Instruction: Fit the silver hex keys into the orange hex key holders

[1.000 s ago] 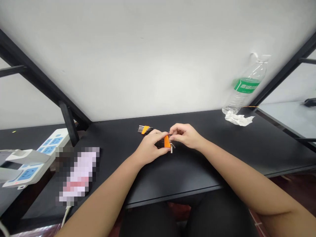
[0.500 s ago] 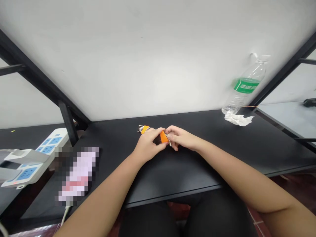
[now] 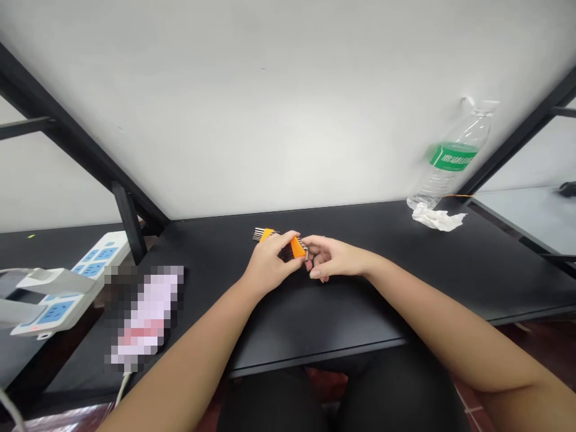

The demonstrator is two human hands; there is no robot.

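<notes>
A set of metal hex keys in an orange holder (image 3: 297, 247) is held just over the black table (image 3: 351, 312). My left hand (image 3: 274, 258) is wrapped round the set, thumb and fingers on either side of the orange part; the thin metal ends stick out to its upper left. At the right end of the set is my right hand (image 3: 333, 258), its fingertips by the bent metal ends. Its thumb stands apart from the curled fingers, and nothing shows in between.
A clear bottle with a green label (image 3: 453, 157) leans at the wall, a crumpled white tissue (image 3: 438, 217) by its base. On the left lie a blurred-out pinkish object (image 3: 150, 312) with a cable and a white power strip (image 3: 85, 282) with plugs.
My right thumb has moved down, away from the metal ends, and the right fingers have opened a little. My left hand keeps its hold on the set. The view has shifted slightly.
</notes>
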